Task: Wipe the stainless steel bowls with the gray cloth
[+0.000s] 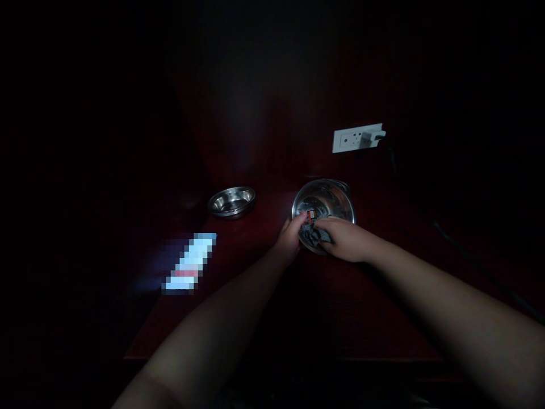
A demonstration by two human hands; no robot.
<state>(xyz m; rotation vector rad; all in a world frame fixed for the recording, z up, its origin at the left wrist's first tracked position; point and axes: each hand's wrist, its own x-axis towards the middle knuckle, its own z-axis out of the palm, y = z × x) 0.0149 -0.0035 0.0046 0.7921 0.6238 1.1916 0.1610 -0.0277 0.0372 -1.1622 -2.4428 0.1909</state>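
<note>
A shiny metal pot (pixel 336 199) is tipped with its mouth toward me on the dark red table. My left hand (pixel 292 236) is closed on the pot's left rim, thumb over the edge. My right hand (pixel 343 238) reaches to the near side of the mouth, its fingers closed on a dark patterned cloth (pixel 313 234) that bunches against the rim. A small orange and white label (pixel 312 215) shows just above the cloth; whether it belongs to the cloth or the pot I cannot tell.
A shallow round metal dish (pixel 232 200) lies to the left. Nearer me is a glowing, blurred-out screen (pixel 191 264). A white wall socket (pixel 351 139) with a plug (pixel 372 137) is behind the pot, and a dark cable (pixel 477 264) runs along the right. The surroundings are very dark.
</note>
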